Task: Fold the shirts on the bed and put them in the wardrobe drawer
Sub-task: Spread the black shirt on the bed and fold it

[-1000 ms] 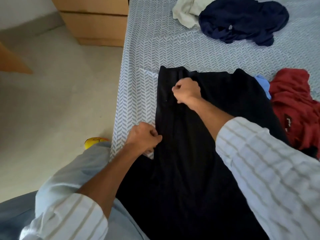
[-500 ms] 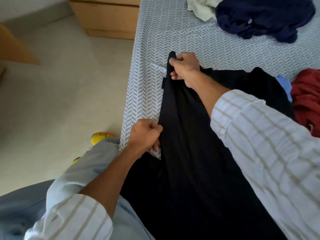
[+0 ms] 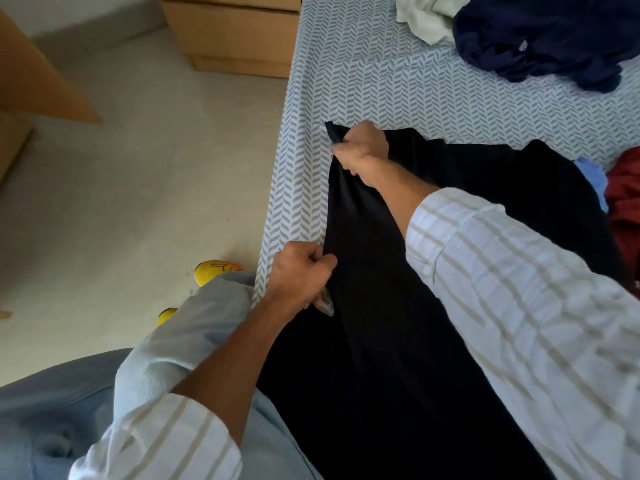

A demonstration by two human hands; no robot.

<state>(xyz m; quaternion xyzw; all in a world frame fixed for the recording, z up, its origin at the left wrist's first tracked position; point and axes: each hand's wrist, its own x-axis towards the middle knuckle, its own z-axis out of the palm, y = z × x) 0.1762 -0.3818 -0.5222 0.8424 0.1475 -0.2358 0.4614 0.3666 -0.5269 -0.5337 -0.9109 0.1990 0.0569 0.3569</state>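
On the bed (image 3: pixel 381 81), both the left hand (image 3: pixel 301 271) and right hand (image 3: pixel 362 148) gripped the black shirt's (image 3: pixel 398 306) left edge, fingers curled.

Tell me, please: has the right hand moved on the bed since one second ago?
Yes. The right hand, gripping the black shirt, has moved toward the bed's left edge; a second ago it sat farther in over the shirt.

A black shirt (image 3: pixel 398 306) lies spread along the bed's (image 3: pixel 398 98) near edge, its left border pinched up taut, with navy (image 3: pixel 540 43), cream (image 3: pixel 426 15) and red (image 3: pixel 627 202) shirts crumpled toward one to three o'clock.
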